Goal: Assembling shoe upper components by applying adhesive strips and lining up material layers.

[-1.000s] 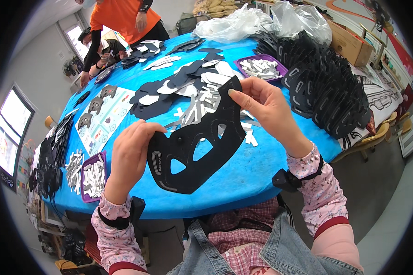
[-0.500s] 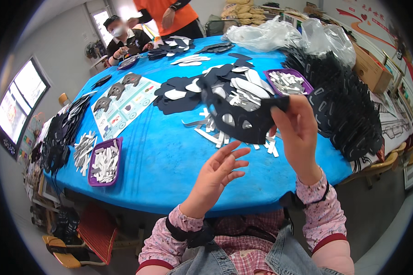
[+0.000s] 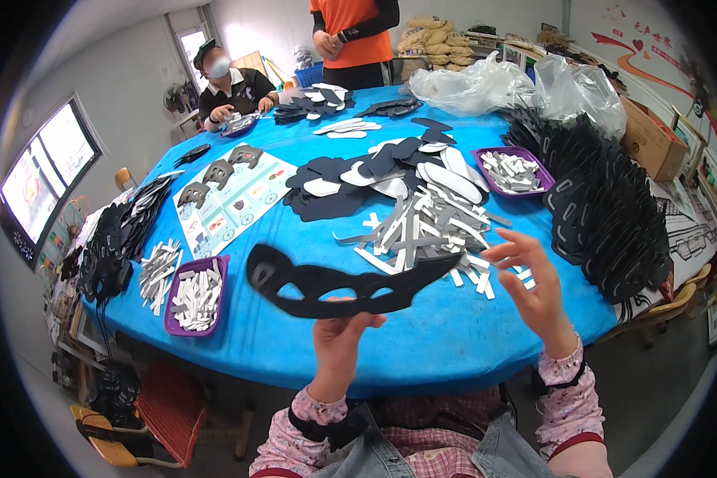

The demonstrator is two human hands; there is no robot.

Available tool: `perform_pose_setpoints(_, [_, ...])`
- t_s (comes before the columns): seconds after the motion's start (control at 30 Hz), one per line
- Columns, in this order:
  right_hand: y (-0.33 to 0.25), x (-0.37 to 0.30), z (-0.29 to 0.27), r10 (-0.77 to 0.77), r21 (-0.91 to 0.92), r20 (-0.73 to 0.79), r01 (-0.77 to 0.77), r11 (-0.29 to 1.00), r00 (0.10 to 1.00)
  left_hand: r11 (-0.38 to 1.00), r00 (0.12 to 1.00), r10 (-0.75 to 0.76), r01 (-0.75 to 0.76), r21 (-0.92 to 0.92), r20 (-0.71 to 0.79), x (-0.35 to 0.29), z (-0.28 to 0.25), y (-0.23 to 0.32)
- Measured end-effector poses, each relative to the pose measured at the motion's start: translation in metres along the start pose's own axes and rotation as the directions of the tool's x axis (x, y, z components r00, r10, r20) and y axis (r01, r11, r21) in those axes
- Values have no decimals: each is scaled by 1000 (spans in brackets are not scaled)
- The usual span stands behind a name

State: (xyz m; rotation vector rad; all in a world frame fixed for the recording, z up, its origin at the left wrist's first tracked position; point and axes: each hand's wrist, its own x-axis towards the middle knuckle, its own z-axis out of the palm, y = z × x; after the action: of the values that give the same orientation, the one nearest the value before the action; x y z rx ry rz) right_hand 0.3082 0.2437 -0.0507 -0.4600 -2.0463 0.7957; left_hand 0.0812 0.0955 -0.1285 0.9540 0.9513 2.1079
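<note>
A curved black foam-like piece [image 3: 315, 280] with several oval cut-outs is held up over the near part of the table. My left hand [image 3: 338, 346] pinches its lower edge near the middle, thumb in front. My right hand [image 3: 535, 293] is off to the right of the piece's narrow tip, fingers spread, holding nothing. Behind the piece lies a loose heap of white and grey strips [image 3: 413, 231]. Flat black and white rounded pads [image 3: 327, 169] are scattered just beyond the strips.
Purple baskets of strips stand at left [image 3: 170, 320] and right [image 3: 543, 182]. Black cut-out pieces pile up at right [image 3: 605, 215] and left [image 3: 107, 247]. A printed sheet [image 3: 247, 209] lies on the blue-covered table [image 3: 271, 358]. Two people are across it, near clear plastic bags [image 3: 470, 84].
The black piece has passed from my right hand to my left and moved left and down. My right hand has let go and opened. Across the table, the standing person's hands have come together.
</note>
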Motion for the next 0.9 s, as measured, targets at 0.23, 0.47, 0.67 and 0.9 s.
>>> perform_pose_setpoints(0.23, [91, -67, -34, 183, -774, -57, -160, 613, 981, 995, 986, 7, 10, 97, -166, -16, -32, -13])
perform_pose_setpoints(0.47, [91, -70, -29, 201, -619, -177, -268, 738, 964, 991, 983, -63, 82, 106, -170, -16, -35, -18])
perform_pose_setpoints(0.67, [83, -71, -21, 55, -753, -300, -272, 599, 952, 997, 981, -48, 59, 52, -191, -20, -32, -11])
perform_pose_setpoints(0.9, [82, -75, -22, 217, -632, -320, -379, 676, 922, 994, 985, -65, 78, 75, -159, -20, -37, -11])
